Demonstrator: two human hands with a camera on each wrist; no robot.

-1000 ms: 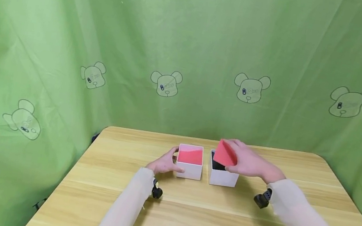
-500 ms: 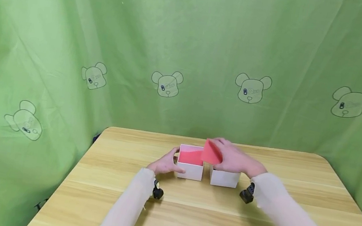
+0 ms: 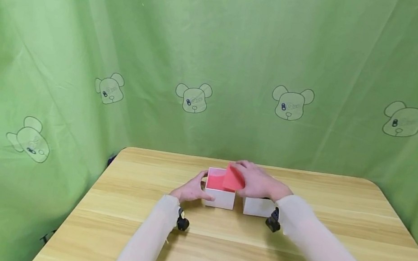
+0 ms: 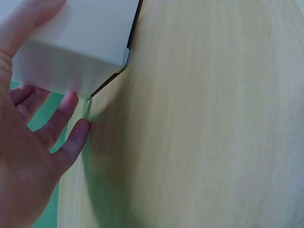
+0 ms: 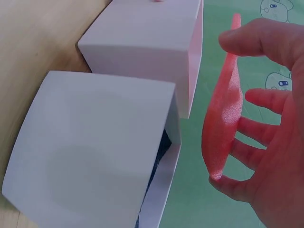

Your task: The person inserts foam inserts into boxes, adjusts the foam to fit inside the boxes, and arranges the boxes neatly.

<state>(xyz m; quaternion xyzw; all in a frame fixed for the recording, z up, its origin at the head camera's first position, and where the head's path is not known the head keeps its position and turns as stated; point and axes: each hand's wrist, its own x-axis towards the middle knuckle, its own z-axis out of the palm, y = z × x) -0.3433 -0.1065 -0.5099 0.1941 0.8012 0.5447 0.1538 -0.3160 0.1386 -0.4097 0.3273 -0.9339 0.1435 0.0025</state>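
My left hand (image 3: pixel 188 189) grips the left white box (image 3: pixel 219 199) at its left side, thumb on the front wall and fingers spread along the side. Pink-red material (image 3: pixel 215 181) lines the inside of that box. Over its right rim, my right hand (image 3: pixel 259 184) holds a red foam sheet (image 3: pixel 234 179). In the right wrist view the sheet (image 5: pixel 221 123) bows between thumb and fingertips. Just to the right stands a second white box (image 3: pixel 256 207), its opening mostly hidden under the right hand; dark material (image 5: pixel 164 145) shows inside it.
Both boxes stand side by side, a narrow gap between them, toward the far edge of a wooden table (image 3: pixel 214 254). A green curtain (image 3: pixel 233 130) with bear prints hangs behind and at the sides. Each wrist carries a small black camera (image 3: pixel 273 223).
My right hand has carried the red foam sheet leftward, from over the right box to over the left box's right part. The left hand keeps its grip on the left box.
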